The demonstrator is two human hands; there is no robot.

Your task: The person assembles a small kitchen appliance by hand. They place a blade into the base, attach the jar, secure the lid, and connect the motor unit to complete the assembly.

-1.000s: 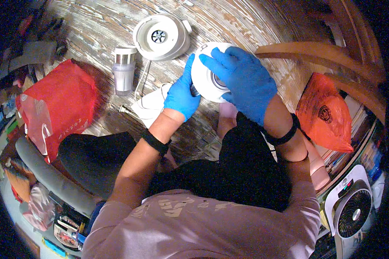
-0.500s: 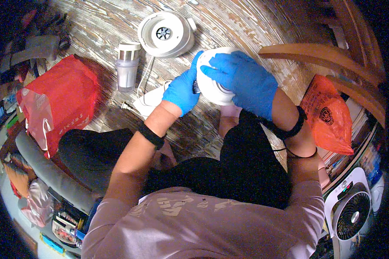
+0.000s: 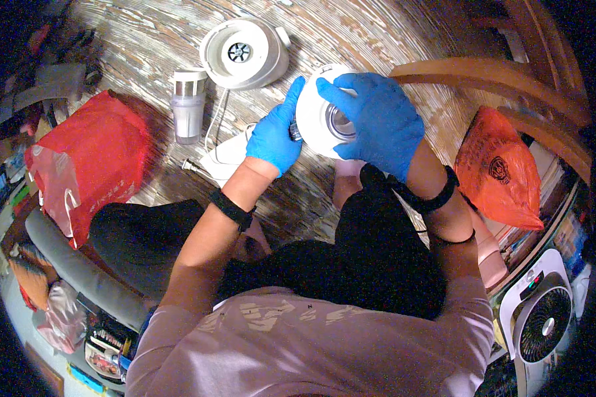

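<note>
Both my hands wear blue gloves. My left hand point(image 3: 276, 135) grips the left side of a round white blender part point(image 3: 314, 127), its thumb or finger stretched along the edge. On top of this part lies my right hand point(image 3: 377, 126), fingers bent and spread over its face and far rim. A clear ring shows in the middle of the white face, partly covered by the right fingers. What lies under the part is mostly hidden. Left of it stands a white blender base point(image 3: 265, 66) with a black coupling in its centre. A clear cup with a white top point(image 3: 189, 109) stands nearby.
A white cord with a plug point(image 3: 191, 165) runs from the base beside a white flat piece point(image 3: 224, 162). A red bag point(image 3: 106, 159) is at left, an orange plastic bag point(image 3: 500, 169) at right. Curved wooden legs point(image 3: 470, 69) reach in from the right; a fan point(image 3: 543, 324) stands lower right.
My right hand has shifted on the white part, its fingers more spread, so more of the clear ring shows. Both hands keep hold. The whole view has shifted slightly.
</note>
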